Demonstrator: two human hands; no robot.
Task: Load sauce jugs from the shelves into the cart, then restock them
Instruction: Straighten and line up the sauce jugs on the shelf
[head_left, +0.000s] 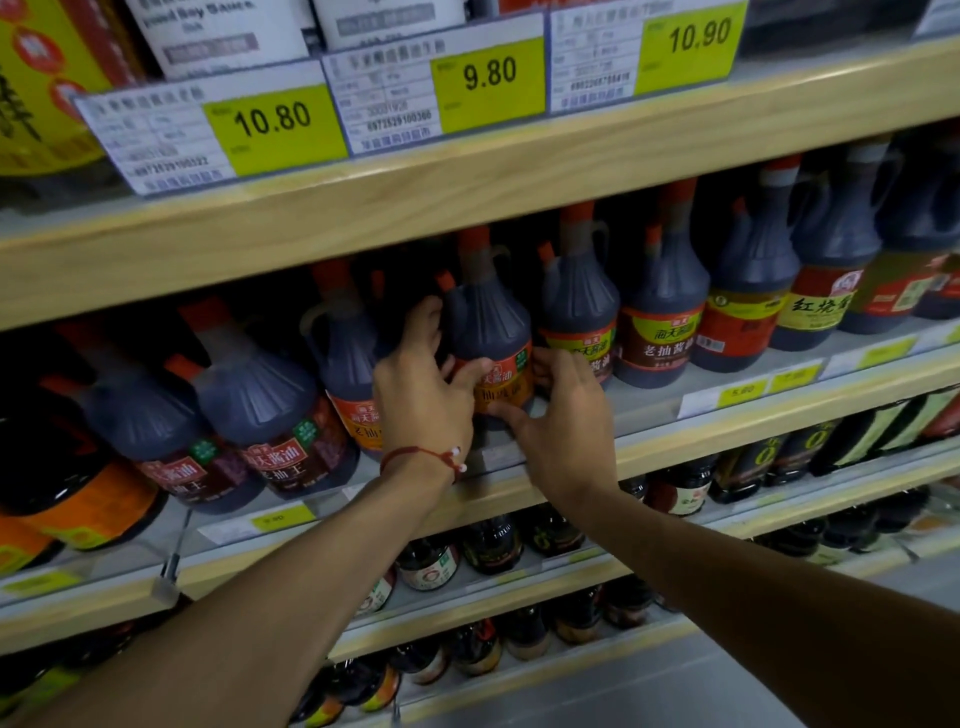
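Head view: left grip (423, 387) and right grip (563, 415) both curl round one sauce jug (491, 322), fingers at its sides, thumbs on the label. The jug stands upright on the middle shelf (675, 447), close between neighbouring jugs (576, 301). Whether it is being lifted out or seated cannot be told, and no cart is in view. Either move needs clearance under the upper shelf board (467, 197).

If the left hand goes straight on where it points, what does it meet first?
The left hand points into the dark gap between the sauce jug it grips and the neighbouring jug; nothing shows there, though depth is unclear.
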